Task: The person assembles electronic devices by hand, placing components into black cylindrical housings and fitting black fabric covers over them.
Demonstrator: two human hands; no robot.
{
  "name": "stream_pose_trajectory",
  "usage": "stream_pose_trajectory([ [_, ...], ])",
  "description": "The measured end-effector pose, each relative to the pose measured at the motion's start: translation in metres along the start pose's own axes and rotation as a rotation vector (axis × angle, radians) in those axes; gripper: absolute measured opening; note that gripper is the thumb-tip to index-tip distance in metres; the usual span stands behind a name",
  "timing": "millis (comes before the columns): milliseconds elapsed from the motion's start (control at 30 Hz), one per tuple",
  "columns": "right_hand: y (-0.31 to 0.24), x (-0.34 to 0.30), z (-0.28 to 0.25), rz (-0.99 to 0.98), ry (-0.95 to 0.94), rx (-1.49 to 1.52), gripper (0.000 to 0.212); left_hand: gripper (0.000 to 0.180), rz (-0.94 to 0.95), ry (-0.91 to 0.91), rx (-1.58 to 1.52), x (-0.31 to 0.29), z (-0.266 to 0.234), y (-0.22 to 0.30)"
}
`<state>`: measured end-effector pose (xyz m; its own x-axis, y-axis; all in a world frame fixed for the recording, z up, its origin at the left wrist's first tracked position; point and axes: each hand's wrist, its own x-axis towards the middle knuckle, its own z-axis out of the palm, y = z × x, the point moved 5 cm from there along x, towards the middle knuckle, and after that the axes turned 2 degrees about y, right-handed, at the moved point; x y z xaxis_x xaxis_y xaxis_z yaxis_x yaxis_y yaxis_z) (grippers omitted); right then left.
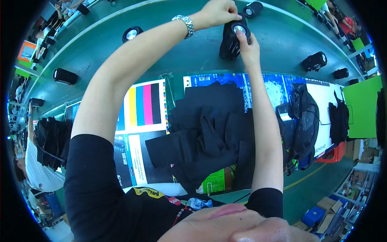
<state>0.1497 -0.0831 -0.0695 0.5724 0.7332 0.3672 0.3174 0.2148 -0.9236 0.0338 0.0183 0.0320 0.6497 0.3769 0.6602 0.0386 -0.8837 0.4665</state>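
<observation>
A black cylindrical speaker (pixel 230 46) with a silver round end is held at the far middle of the green bench, its lower side dark and wrinkled like a cloth cover. My right hand (pixel 250 49) grips it from the right, thumb against the silver end and fingers behind. From the left, my left hand (pixel 221 14) reaches over, fingers curled and pinching at the speaker's top edge; the exact grip is partly hidden. Closer to me lies a pile of black cloth pieces (pixel 209 125) between my forearms.
More speakers stand along the bench: one behind (pixel 253 9), one at left (pixel 132 34), another farther left (pixel 64 76), others at right (pixel 314 61). A black mesh bag (pixel 305 121) lies right of the cloth. Printed sheets (pixel 146 105) cover the near surface. Other people work at both sides.
</observation>
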Motion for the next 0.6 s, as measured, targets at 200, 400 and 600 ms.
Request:
stream_pose_trajectory([
  [200, -0.002, 0.004, -0.006, -0.107, -0.076, -0.067, 0.066, 0.02, 0.103, 0.022, 0.024, -0.007, -0.009, 0.027],
  [400, -0.009, 0.002, -0.011, -0.028, -0.145, -0.129, 0.069, 0.048, -0.368, -0.239, -0.028, -0.005, 0.0, -0.008],
  [600, -0.012, -0.004, -0.015, -0.059, -0.077, -0.06, 0.073, 0.061, -0.412, -0.553, -0.056, -0.001, 0.027, 0.009],
])
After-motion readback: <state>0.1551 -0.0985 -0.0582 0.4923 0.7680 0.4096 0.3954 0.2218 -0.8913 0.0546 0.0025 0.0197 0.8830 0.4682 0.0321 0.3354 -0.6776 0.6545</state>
